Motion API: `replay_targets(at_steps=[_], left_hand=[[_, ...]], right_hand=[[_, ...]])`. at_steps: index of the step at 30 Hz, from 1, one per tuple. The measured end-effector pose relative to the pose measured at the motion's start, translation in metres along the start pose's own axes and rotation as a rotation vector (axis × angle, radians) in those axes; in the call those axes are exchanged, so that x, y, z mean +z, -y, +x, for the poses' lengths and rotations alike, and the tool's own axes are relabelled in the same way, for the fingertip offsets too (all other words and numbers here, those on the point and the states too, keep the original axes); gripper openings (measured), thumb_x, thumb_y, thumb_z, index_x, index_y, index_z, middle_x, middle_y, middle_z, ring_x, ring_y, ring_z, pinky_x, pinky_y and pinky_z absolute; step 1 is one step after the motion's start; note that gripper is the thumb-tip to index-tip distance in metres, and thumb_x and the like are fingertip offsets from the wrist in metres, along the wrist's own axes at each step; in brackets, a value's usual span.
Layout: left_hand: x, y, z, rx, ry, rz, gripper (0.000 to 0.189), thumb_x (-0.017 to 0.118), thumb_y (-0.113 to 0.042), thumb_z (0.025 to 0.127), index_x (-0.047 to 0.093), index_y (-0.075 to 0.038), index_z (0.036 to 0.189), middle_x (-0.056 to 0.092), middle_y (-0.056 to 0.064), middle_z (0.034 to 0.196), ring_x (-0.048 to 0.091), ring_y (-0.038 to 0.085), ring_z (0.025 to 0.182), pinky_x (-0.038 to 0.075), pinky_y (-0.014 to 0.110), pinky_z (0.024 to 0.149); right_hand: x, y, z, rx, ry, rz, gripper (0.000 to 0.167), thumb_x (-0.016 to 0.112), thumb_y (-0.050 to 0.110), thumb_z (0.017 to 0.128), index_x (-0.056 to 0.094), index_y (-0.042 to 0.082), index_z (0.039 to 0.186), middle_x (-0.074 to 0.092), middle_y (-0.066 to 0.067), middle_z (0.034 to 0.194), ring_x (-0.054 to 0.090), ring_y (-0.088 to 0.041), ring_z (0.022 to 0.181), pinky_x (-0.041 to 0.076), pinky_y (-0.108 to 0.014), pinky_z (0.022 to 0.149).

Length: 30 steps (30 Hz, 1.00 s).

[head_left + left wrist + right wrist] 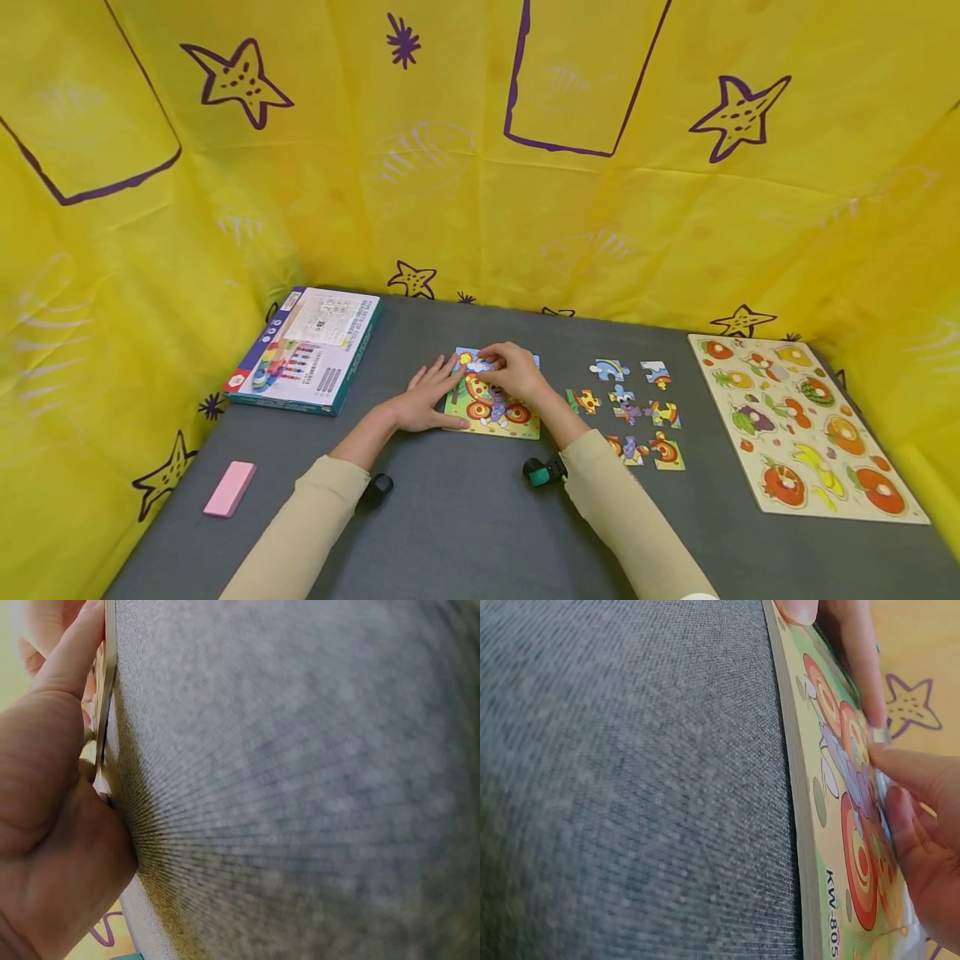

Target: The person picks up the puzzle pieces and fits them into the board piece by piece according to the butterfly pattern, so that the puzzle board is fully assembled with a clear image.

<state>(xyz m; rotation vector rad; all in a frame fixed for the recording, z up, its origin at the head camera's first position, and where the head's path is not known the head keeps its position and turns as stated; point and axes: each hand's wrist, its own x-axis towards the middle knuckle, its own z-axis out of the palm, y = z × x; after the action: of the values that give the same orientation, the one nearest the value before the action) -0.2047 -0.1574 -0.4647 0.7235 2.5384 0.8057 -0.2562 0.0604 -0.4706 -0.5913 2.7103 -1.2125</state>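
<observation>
A square butterfly puzzle board lies in the middle of the dark table. My left hand rests spread along its left side, thumb at the lower left edge and fingers at the upper left. With bent fingers, my right hand pinches a blue-and-white puzzle piece at the top of the board. In the right wrist view, the right thumb and fingertips meet close over the picture, largely hiding the piece. Several loose puzzle pieces lie right of the board.
A boxed toy set lies at the back left, and a pink block at the front left. On the right is a wooden fruit board. A yellow patterned cloth hangs around the back and sides of the table.
</observation>
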Motion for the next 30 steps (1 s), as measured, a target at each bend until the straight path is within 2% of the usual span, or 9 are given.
replay_targets(at_steps=[8,13,18,24,30], left_hand=[[0.001,-0.001,0.002,0.002,0.018,0.010,0.088,0.066,-0.047,0.090,0.017,-0.020,0.158,0.005,0.006,0.163,-0.014,0.032,0.147,-0.009,0.056,0.113],[0.002,-0.001,0.004,0.000,0.024,0.018,0.086,0.066,-0.049,0.090,0.020,-0.021,0.157,0.007,0.005,0.163,-0.013,0.032,0.147,-0.009,0.056,0.113],[0.003,-0.001,0.004,-0.010,0.014,0.029,0.086,0.067,-0.050,0.089,0.023,-0.021,0.157,0.009,0.004,0.163,-0.011,0.032,0.147,-0.007,0.056,0.113],[0.004,-0.003,0.005,-0.002,-0.042,0.055,0.082,0.067,-0.046,0.090,0.028,-0.019,0.156,0.014,0.008,0.163,-0.004,0.037,0.148,-0.002,0.061,0.113],[0.007,-0.003,0.006,-0.017,-0.086,0.085,0.075,0.064,-0.048,0.091,0.032,-0.023,0.154,0.015,0.006,0.162,-0.002,0.035,0.148,0.000,0.060,0.113]], right_hand=[[0.002,-0.003,0.000,0.018,-0.035,0.021,0.033,0.078,0.016,0.085,0.068,0.008,0.115,0.062,-0.005,0.100,0.060,-0.018,0.086,0.051,-0.032,0.075],[0.002,-0.003,0.000,0.054,-0.041,0.025,0.035,0.078,0.017,0.085,0.066,0.008,0.116,0.063,-0.004,0.101,0.061,-0.018,0.088,0.052,-0.033,0.077],[-0.004,-0.001,-0.005,0.067,-0.045,0.042,0.034,0.073,0.019,0.089,0.065,0.008,0.120,0.067,-0.005,0.104,0.064,-0.020,0.092,0.053,-0.035,0.079],[-0.028,-0.009,-0.017,0.019,-0.098,0.058,0.022,0.066,0.020,0.095,0.071,0.008,0.112,0.072,-0.005,0.099,0.067,-0.019,0.087,0.053,-0.035,0.073],[-0.068,-0.034,-0.034,0.014,-0.182,0.033,0.019,0.065,0.020,0.095,0.073,0.007,0.107,0.072,-0.005,0.095,0.065,-0.021,0.085,0.050,-0.035,0.071]])
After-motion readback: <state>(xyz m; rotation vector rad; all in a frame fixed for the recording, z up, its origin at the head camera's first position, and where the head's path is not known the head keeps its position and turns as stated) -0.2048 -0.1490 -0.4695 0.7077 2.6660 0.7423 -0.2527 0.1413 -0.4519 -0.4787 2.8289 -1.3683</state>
